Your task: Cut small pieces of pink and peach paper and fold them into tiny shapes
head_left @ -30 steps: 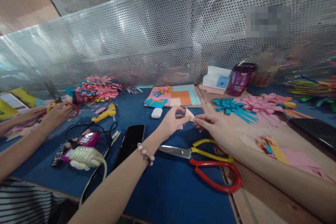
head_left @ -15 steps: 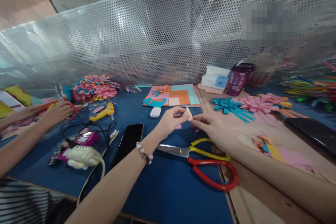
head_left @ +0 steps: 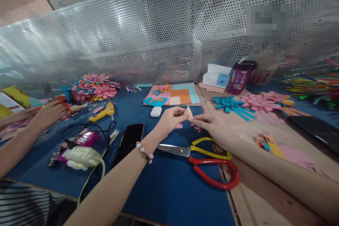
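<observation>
Left hand (head_left: 171, 122) and right hand (head_left: 213, 126) pinch thin, pointed cream paper (head_left: 189, 113) between fingertips

Through the head camera I see the left hand (head_left: 171, 120) and right hand (head_left: 212, 125) pinching a cream paper (head_left: 189, 113) between them. Scissors (head_left: 180, 150) lie nearby, with a phone (head_left: 130, 140) to their left and a white case (head_left: 156, 112) farther back. Far left, I see a co-worker's hand (head_left: 50, 112) on a second pair (head_left: 69, 108).
</observation>
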`<action>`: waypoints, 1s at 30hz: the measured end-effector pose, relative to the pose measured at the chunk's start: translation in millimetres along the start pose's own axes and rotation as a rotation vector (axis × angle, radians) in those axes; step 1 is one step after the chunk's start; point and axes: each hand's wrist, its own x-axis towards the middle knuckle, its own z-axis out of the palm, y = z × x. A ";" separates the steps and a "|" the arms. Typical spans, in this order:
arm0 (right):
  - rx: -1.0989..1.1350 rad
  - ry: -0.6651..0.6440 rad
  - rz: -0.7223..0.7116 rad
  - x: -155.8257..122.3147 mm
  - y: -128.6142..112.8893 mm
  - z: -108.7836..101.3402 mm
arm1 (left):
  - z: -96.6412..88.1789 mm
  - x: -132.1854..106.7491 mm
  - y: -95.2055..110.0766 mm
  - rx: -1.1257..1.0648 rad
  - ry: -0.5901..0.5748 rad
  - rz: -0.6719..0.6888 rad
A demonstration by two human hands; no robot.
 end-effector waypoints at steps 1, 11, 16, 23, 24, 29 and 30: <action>0.006 0.002 0.001 -0.1 -0.4 0.2 | 0.0 -0.1 -0.1 -0.001 0.000 0.001; 0.050 0.013 -0.017 2.5 4.4 1.2 | 1.1 -2.1 -0.6 0.007 -0.033 0.028; 0.045 0.000 -0.040 2.9 5.8 0.5 | 0.9 -0.1 -2.4 0.023 -0.044 0.017; -0.002 0.040 -0.043 0.4 1.1 1.1 | 1.8 -2.3 2.4 0.074 -0.054 -0.034; 0.004 0.039 -0.039 0.3 0.9 1.4 | 1.9 -2.7 2.9 0.083 -0.057 -0.043; 0.006 0.044 -0.052 -0.1 0.1 2.4 | 2.0 -4.4 4.5 0.106 -0.047 -0.047; 0.003 0.048 -0.063 -0.2 -0.2 2.6 | 2.1 -4.8 4.9 0.107 -0.045 -0.053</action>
